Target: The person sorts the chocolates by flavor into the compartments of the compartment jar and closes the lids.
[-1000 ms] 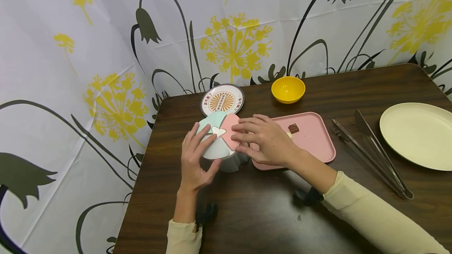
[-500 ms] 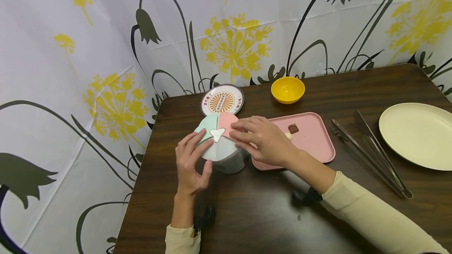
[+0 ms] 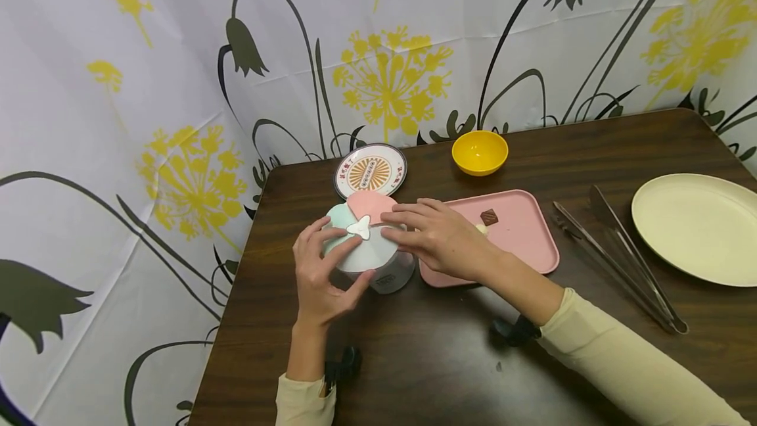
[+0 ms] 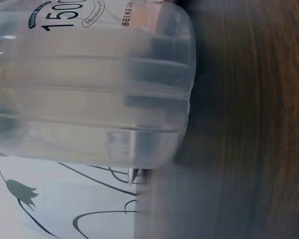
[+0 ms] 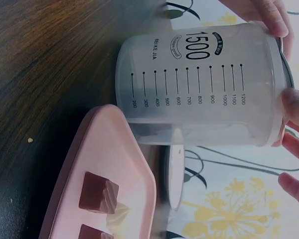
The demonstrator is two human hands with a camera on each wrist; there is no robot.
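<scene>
Canister: position?
— Upright on the table, just left of the pink tray, near side of the printed plate.
— Grip?
— Left hand and right hand both hold the lid (petal-patterned, pink, mint, whitish), fingers spread, curved over it.

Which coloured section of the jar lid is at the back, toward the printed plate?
The pink section; the mint section lies left and the pale section in front.
</scene>
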